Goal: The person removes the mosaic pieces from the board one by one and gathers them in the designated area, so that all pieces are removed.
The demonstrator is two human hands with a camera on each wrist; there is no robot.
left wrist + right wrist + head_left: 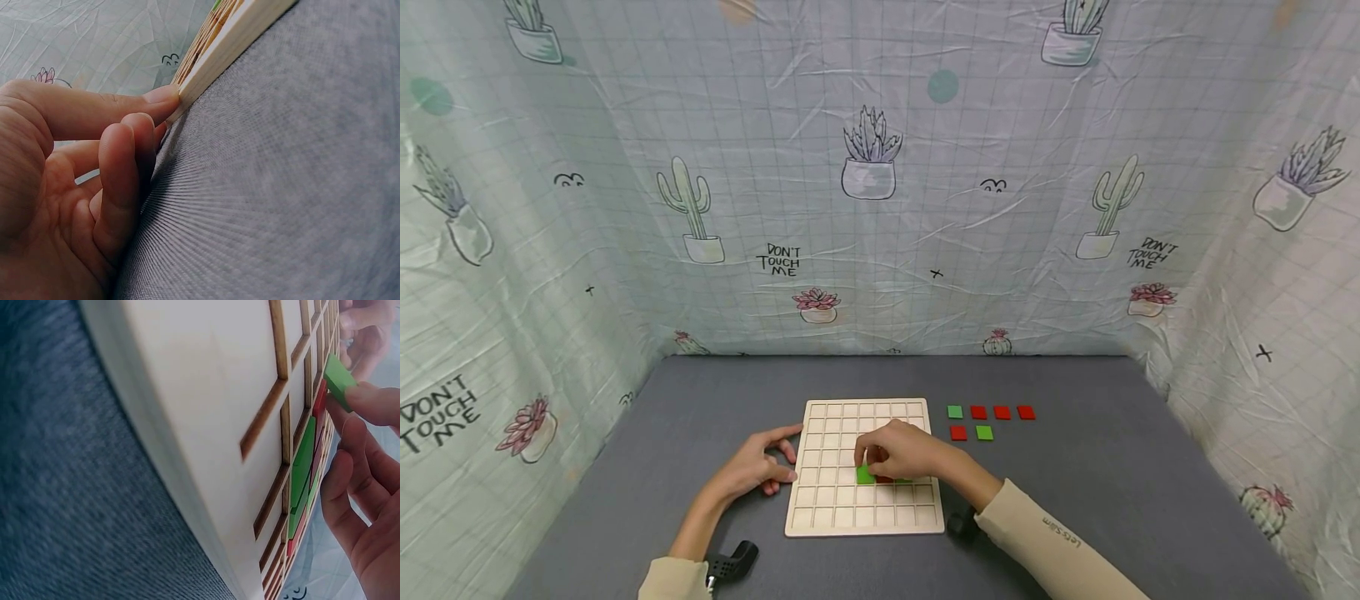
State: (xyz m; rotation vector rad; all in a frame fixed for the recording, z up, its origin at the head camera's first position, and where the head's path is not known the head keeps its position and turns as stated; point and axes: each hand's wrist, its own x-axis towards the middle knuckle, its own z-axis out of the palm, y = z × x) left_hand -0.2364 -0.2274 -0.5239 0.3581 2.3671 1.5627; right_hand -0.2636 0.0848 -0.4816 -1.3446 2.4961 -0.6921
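A pale wooden board (824, 518) marked with a square grid lies on the dark grey table. My right hand (907, 451) is over its middle, pinching a green square tile (338, 378) between thumb and fingertips. The tile is tilted against the board's surface in the right wrist view. Beside it, a red tile (319, 405) and a green tile (303, 450) sit in grid cells, with more red and green ones beyond, partly hidden by my hand in the head view. My left hand (751, 468) touches the board's left edge with spread thumb and index finger; its other fingers are bent.
Right of the board lie loose tiles in two rows, among them a green tile (955, 412) and a red tile (1026, 412). A patterned cloth (880, 225) hangs behind the table and along both sides. Black wrist devices (735, 563) are near both forearms.
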